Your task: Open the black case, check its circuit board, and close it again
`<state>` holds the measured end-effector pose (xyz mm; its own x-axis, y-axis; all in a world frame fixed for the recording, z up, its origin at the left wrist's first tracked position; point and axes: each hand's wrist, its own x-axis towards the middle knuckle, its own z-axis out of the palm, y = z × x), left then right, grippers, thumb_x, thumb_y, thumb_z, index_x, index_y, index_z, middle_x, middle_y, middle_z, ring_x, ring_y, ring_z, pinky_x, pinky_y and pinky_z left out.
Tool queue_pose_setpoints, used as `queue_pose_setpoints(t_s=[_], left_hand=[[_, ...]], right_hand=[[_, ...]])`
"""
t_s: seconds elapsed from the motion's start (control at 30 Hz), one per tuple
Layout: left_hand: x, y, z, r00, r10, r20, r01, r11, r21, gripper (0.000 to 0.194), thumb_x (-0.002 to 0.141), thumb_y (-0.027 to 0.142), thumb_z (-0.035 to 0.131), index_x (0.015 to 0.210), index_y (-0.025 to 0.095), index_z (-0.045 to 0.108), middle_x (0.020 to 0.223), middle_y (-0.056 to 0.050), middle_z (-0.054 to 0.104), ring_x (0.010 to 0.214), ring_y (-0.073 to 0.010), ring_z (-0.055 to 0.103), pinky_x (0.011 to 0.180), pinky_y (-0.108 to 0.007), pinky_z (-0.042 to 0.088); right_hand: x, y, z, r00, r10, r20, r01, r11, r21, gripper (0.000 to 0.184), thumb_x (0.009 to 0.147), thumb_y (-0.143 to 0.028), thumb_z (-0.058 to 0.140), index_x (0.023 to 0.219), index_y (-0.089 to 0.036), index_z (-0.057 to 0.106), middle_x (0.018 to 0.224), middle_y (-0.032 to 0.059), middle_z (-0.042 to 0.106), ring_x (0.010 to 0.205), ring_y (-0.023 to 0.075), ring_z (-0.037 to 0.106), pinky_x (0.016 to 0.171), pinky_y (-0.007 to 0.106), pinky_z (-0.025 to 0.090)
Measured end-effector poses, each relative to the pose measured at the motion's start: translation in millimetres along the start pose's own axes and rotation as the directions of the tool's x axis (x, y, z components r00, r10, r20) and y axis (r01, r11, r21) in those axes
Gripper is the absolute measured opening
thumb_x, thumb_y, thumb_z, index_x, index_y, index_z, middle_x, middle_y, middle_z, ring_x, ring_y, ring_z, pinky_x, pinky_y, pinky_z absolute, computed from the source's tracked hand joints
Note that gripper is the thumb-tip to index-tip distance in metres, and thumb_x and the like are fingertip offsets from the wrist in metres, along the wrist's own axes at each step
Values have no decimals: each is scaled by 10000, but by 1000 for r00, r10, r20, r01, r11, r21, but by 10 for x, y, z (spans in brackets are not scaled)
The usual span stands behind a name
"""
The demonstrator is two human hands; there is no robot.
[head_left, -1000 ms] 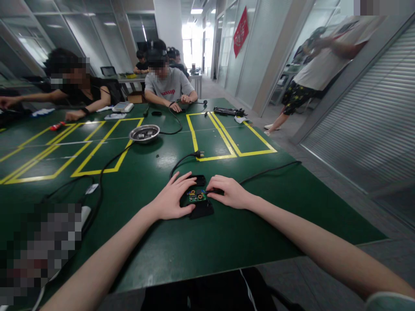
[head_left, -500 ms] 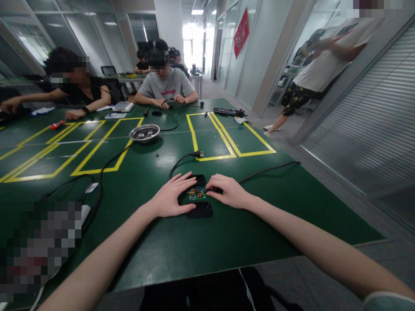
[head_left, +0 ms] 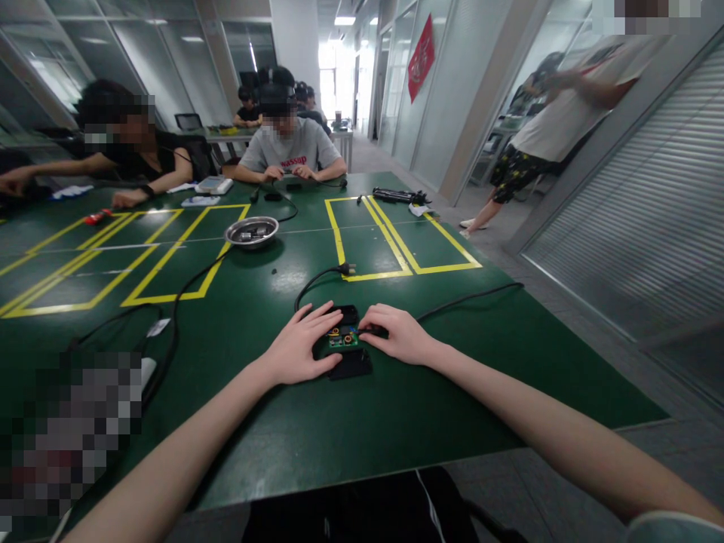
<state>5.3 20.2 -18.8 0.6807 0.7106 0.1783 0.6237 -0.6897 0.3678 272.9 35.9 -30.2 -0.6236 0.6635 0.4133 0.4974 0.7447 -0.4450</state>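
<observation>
A small green circuit board (head_left: 345, 339) with copper coils lies on the green table between my hands. One black plastic case half (head_left: 349, 314) is on its far side and another black case half (head_left: 351, 365) on its near side. My left hand (head_left: 297, 345) spreads over the left end of these parts, fingers on the far case half and thumb at the near one. At the board's right end, my right hand (head_left: 399, 334) pinches the end of a black cable (head_left: 464, 299) that runs off to the right. The fingertips partly hide where the cable meets the board.
Beyond the board lies a black power plug (head_left: 345, 269) on its cord. A metal bowl (head_left: 252, 232) holds small metal parts. Yellow tape (head_left: 373, 276) marks rectangles on the table. A person (head_left: 288, 151) works across the table. A black folded stand (head_left: 399, 197) lies at the far edge.
My hands stay in nearly the same place; the near case half and left thumb have shifted very slightly. Across the table, the person's hands and their cable have moved.
</observation>
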Motion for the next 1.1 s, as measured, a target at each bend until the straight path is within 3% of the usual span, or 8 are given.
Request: queue_pose_setpoints(t_s=[0.17, 0.27, 0.4, 0.57, 0.7, 0.8, 0.93, 1.1], left_hand=[[15, 1, 3, 999, -17, -30, 16, 999, -33, 695, 888, 417, 698, 1525, 213, 508, 1570, -121, 546, 1541, -334, 387, 1292, -610, 205], [11, -13, -36, 989, -43, -138, 30, 995, -94, 565, 917, 466, 671, 1421, 226, 588, 1505, -121, 612, 1458, -332, 498, 1257, -586, 292], [1, -88, -138, 962, -125, -243, 111, 991, -69, 249, 942, 426, 605, 1023, 203, 681, 1085, -100, 753, 1078, -285, 680, 1022, -476, 499], [-5, -172, -258, 987, -78, -137, 72, 996, -43, 241, 901, 431, 645, 821, 203, 647, 854, -34, 712, 848, -221, 645, 853, -371, 479], [-30, -100, -326, 984, -172, -49, 157, 960, -232, 369, 888, 476, 658, 683, 180, 576, 628, 25, 565, 603, -130, 497, 619, -256, 386], [-58, 2, -360, 964, -236, 126, 267, 847, -459, 374, 876, 502, 670, 735, 159, 624, 570, 67, 445, 539, -97, 398, 532, -217, 311], [-90, 81, -356, 939, -173, 298, 318, 765, -560, 344, 843, 476, 725, 878, 134, 738, 574, 84, 383, 531, -83, 347, 518, -206, 269], [-116, 75, -297, 948, -203, 246, 309, 776, -550, 330, 852, 465, 731, 885, 138, 758, 578, 84, 353, 530, -83, 331, 517, -208, 259]], right_hand=[[-5, 14, -8, 1000, 3, 7, -3, 1000, 17, 38, 932, -165, 699, 935, -196, 677, 878, 38, 673, 821, 185, 626, 723, 293, 502], [-6, 24, -21, 1000, -17, 17, 16, 1000, 24, 27, 941, -180, 693, 927, -197, 677, 885, 48, 682, 835, 195, 633, 729, 304, 512], [-16, 30, -25, 999, -48, -3, 48, 998, 30, 33, 973, -210, 670, 947, -197, 685, 912, 61, 698, 864, 205, 657, 760, 315, 526], [-39, 30, -39, 1000, -21, -8, 21, 999, 38, 114, 1013, -272, 629, 1016, -197, 714, 955, 62, 718, 773, 175, 674, 692, 285, 518], [-52, -20, -123, 1000, -23, -1, 23, 997, 77, 174, 1024, -301, 609, 988, -189, 738, 875, 51, 733, 711, 160, 664, 654, 271, 503], [-72, -93, -188, 998, -47, -48, 54, 985, 166, 222, 1028, -289, 596, 900, -176, 738, 799, 48, 727, 675, 154, 653, 617, 264, 486], [-113, -144, -189, 990, -140, 0, 136, 963, 232, 222, 1015, -284, 621, 858, -180, 737, 760, 42, 726, 615, 138, 625, 586, 258, 473], [-121, -100, -124, 986, -161, 34, 151, 967, 207, 226, 1021, -290, 614, 864, -183, 734, 763, 40, 728, 605, 133, 627, 594, 256, 486]])
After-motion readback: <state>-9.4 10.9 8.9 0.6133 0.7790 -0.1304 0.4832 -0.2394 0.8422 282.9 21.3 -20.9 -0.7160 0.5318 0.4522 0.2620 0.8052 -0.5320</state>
